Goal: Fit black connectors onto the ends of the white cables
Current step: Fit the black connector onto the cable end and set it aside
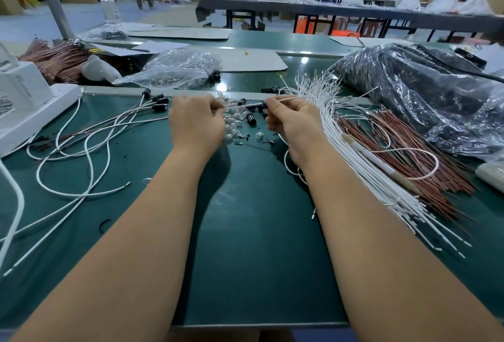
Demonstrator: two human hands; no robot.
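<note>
A heap of white cables (362, 156) fans out at the right beside reddish wires (403, 150); finished leads (90, 134) lie left. Both hands meet over the green table (261, 246) (small clear parts scattered beneath): left hand (195, 123) pinches a cable (240, 106), right hand (293, 120) pinches a black connector (262, 107) on it

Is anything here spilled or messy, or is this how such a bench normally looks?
Small black crumbs lie scattered on the green mat below the hands, like broken-off bits. A black curved scrap lies alone nearer the front. The finished white cables on the left sprawl in loose loops.
</note>
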